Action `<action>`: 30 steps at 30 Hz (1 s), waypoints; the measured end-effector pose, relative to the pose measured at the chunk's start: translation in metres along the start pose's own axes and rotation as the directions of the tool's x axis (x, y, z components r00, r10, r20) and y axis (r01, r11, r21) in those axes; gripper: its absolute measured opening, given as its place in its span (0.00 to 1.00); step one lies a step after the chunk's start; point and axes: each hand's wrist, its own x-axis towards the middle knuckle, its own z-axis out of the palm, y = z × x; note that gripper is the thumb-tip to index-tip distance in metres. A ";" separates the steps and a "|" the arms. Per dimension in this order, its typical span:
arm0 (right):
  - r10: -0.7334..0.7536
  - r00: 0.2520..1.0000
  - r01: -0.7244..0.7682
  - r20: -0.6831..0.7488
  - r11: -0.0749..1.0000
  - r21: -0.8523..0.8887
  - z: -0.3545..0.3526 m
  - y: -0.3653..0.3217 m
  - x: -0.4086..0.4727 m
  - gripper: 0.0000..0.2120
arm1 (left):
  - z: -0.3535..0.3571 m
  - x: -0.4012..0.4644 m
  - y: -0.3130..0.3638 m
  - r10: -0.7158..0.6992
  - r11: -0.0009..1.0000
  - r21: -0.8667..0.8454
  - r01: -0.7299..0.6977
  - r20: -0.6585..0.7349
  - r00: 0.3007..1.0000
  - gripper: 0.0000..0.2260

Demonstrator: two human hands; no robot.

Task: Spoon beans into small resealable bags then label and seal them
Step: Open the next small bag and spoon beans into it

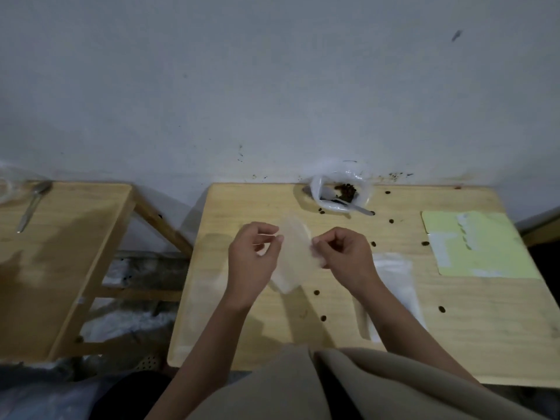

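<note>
A small clear resealable plastic bag [295,253] hung above the middle of the pale wooden desk [454,328], pinched at its 2 upper edges. The left hand [253,256] gripped one side with curled fingers, the right hand [344,256] the other. At the desk's far edge sat a crumpled clear plastic bag of dark beans [341,192] with a spoon [354,207] in it. Loose beans [316,292] dotted the desk. A yellow-green label sheet [478,247] lay near the far right corner.
</note>
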 end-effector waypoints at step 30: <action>-0.114 0.993 0.109 -0.035 0.985 -0.135 -0.073 -0.008 -0.001 0.09 | 0.087 -0.007 0.055 -0.288 0.946 -0.121 0.300 0.102 0.952 0.07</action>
